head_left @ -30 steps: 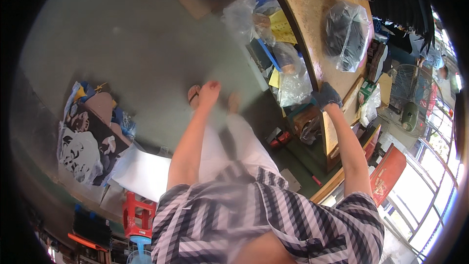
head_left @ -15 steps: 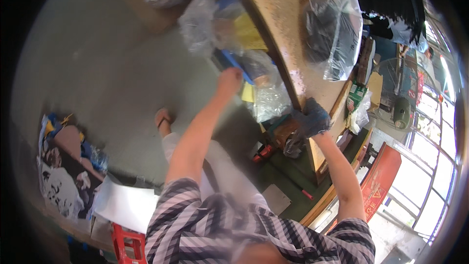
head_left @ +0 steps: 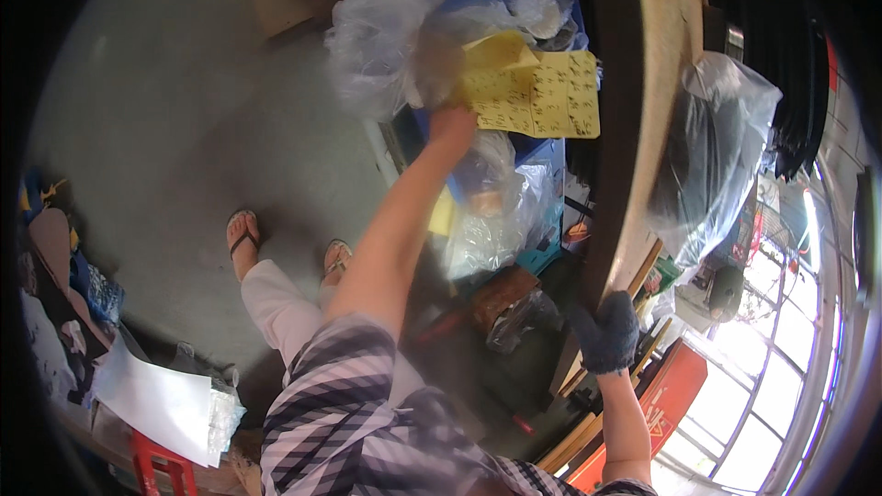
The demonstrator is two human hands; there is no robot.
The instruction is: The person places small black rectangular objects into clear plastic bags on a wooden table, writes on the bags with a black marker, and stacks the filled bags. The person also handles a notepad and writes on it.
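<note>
My left hand (head_left: 452, 133) reaches down beside the wooden table, fingers closed at the lower left corner of a yellow paper sheet (head_left: 565, 96) with handwriting. Under the sheet is a blue plastic crate (head_left: 577, 5) with clear plastic bags in it. A large clear bag (head_left: 381, 32) bulges over the crate's left side. My right hand (head_left: 606, 335), in a dark grey glove, grips the edge of the wooden table (head_left: 663, 46), thumb on the near side; part of its fingers is hidden.
A clear bag with dark contents (head_left: 712, 165) lies on the table. Below sits a brown packet (head_left: 505, 308) in plastic. A red stool (head_left: 163, 464) and a white sheet (head_left: 156, 400) are at lower left. A fan (head_left: 726, 292) stands by the windows at right.
My view has shifted toward the crate, and more of the yellow sheet and crate shows. My left hand has come to the sheet's corner. The gloved right hand stays at the table edge.
</note>
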